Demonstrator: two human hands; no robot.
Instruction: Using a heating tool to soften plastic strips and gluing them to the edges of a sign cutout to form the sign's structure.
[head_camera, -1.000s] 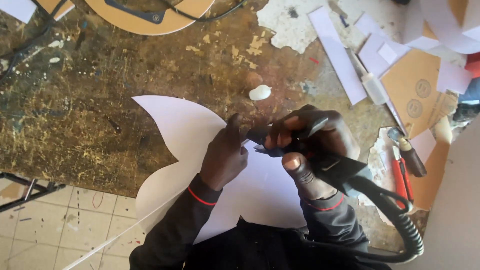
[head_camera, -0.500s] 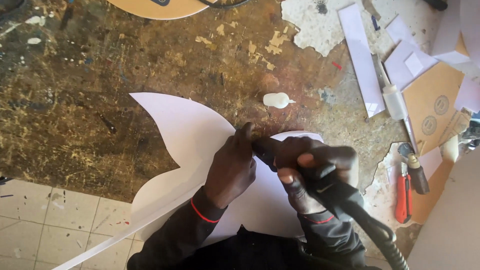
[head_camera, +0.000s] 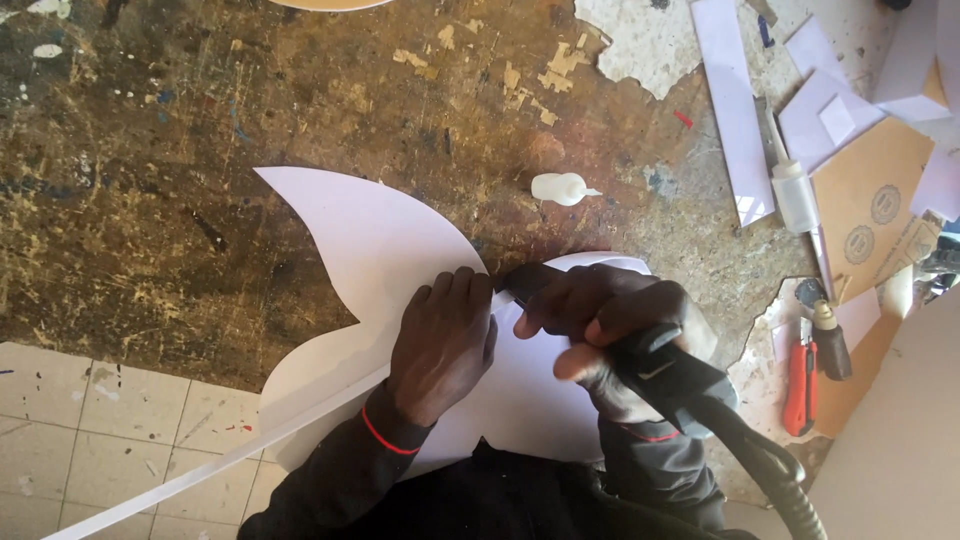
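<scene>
White curved petal-shaped card cutout (head_camera: 370, 250) lies flat at the near edge of the scarred brown wooden worktop (head_camera: 180, 150), its lower part overhanging toward the person. Left hand (head_camera: 440, 340) presses palm-down on the card, fingers flat and together, not curled round anything; looks like it pins the sheet so it cannot slide. Fingertips sit right beside the tool tip, keeping the card steady at the working spot. Right hand (head_camera: 610, 330) is closed round a black handheld tool with a thick black cable (head_camera: 680, 385); the tool's front end meets the card just beside the left fingertips. What the tip does is hidden by the fingers. The cable trails back past the right wrist, off the card.

A long white strip (head_camera: 220, 455) runs along the card's lower left edge, out over the tiled floor (head_camera: 100, 420). A small white blob (head_camera: 560, 188) sits on the worktop just beyond the card, apart from it. To the right, well apart: white paper strips (head_camera: 730, 110), brown cardboard piece (head_camera: 865, 200), a red-handled cutter (head_camera: 800, 388), pushed aside to the worktop's right side.
</scene>
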